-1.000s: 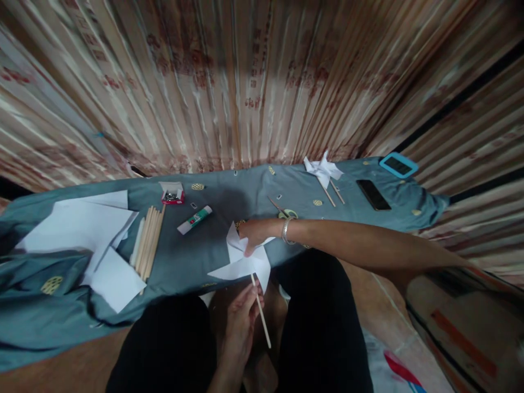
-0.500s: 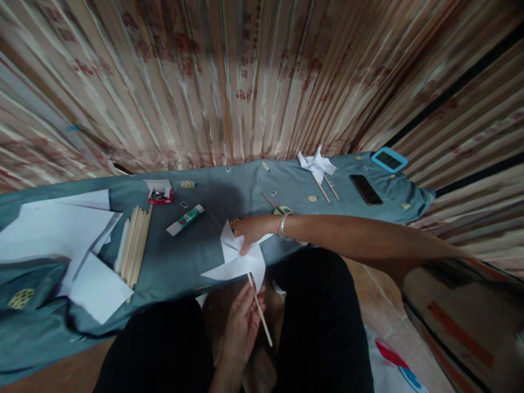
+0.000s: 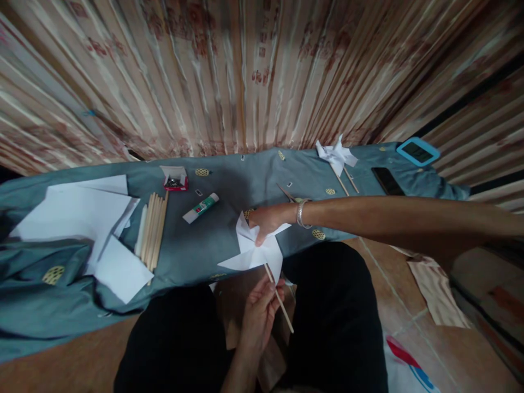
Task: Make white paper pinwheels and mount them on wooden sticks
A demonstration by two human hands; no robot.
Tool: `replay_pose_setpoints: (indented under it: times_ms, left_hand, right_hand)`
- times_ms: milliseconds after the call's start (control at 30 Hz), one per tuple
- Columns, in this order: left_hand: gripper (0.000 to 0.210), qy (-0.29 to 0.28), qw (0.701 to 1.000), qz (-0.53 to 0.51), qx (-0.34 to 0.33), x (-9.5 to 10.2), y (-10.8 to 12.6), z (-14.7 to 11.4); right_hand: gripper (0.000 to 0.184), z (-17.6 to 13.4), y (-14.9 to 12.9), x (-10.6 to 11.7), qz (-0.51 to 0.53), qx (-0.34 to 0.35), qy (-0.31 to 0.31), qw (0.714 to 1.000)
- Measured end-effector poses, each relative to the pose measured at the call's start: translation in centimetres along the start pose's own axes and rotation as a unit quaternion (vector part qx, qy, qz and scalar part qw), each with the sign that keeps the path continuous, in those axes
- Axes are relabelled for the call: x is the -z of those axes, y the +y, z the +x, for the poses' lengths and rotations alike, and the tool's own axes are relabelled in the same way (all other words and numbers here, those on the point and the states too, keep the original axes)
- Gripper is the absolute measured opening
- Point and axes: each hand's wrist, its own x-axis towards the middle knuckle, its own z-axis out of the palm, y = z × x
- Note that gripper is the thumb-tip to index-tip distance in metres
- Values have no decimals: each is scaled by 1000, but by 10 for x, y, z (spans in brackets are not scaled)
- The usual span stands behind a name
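A white paper pinwheel lies at the near edge of the cloth-covered surface, its blades folded toward the middle. My right hand, with a silver bracelet at the wrist, grips it from above, thumb pressed near its centre; the other fingers are partly hidden behind a blade. Below, my left hand is closed around a thin wooden stick, whose upper end meets the pinwheel. A pair of scissors lies just beyond my right wrist, partly covered by it.
On the grey-green cloth lie a glue stick, an open small red box of metal pins, a bundle of sticks and white paper sheets. Farther right are finished pinwheels, a phone and a blue-framed device. Curtains hang behind.
The view has shifted, so everything appears farther right and slightly higher. Both hands keep their hold on the pinwheel and stick, with little other visible change.
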Motion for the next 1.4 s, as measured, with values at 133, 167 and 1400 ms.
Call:
replay_pose_setpoints:
  times_ms: [133, 167, 1400]
  left_hand:
    - [47, -5, 1000, 7, 2, 0, -1, -2]
    - [47, -6, 1000, 10, -1, 0, -1, -3]
    - [39, 7, 999, -31, -7, 1, -18, 2]
  right_hand:
    - [49, 1, 0, -1, -8, -18, -1, 1000]
    - [49, 1, 0, -1, -8, -20, -5, 1000]
    - [25, -4, -13, 1, -9, -57, -27, 998]
